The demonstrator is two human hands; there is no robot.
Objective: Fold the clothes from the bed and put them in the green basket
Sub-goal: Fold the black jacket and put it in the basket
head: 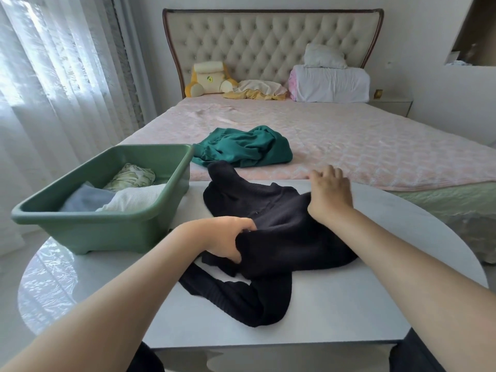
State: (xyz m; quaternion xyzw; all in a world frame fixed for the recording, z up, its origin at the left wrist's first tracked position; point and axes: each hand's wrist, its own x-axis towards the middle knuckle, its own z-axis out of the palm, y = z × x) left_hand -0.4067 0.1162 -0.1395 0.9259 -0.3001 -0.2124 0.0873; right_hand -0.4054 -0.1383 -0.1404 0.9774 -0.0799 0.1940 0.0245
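Head view: one black garment (279, 226), dark, ribbed and rumpled, sprawls across the bench (349, 304). The left hand (228, 237) grips a bunched fold at its near-left edge. The right hand (331, 191) rests on its far-right edge, fingers bent, perhaps pinching; it is unclear. One teal garment (241, 149) lies on the bed (375, 146). Three folded pieces sit in the one green basket (107, 229).

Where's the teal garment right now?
Head view: teal garment lies crumpled on the bed, just beyond the black garment, right of the green basket.
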